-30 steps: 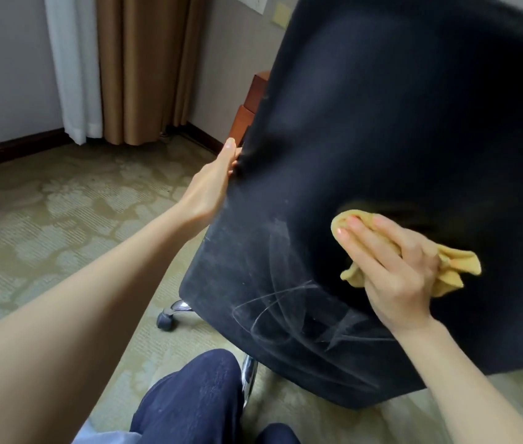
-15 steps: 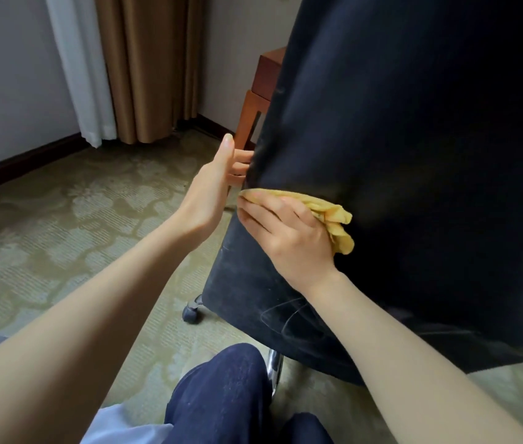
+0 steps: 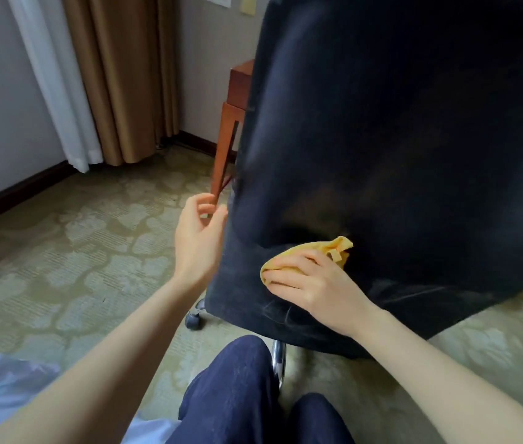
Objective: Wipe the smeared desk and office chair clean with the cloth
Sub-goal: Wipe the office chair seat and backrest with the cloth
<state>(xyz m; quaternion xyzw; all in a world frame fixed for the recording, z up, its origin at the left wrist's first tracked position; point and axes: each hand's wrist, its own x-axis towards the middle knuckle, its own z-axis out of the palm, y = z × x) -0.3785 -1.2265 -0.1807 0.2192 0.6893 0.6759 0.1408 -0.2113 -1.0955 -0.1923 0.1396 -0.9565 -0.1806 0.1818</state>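
The black office chair (image 3: 382,139) stands with its back toward me and fills the right half of the view. Faint pale smears (image 3: 281,312) show near its lower edge. My right hand (image 3: 314,283) lies over a bunched yellow cloth (image 3: 338,248) and holds it pressed against the lower left of the chair back. My left hand (image 3: 200,238) is beside the chair's left edge with its fingers loosely curled and nothing in them; the thumb is at the edge. Behind the chair, the reddish wooden desk (image 3: 240,81) shows one corner and a leg.
A chair caster (image 3: 194,318) and a chrome base arm (image 3: 279,357) sit on the patterned carpet just ahead of my knees (image 3: 231,395). Brown and white curtains (image 3: 119,75) hang in the far left corner. Open carpet (image 3: 61,251) spreads to the left.
My right hand swept the cloth from the middle of the chair back to its left edge, then down to the lower left. My left hand let go of the chair's edge and dropped lower.
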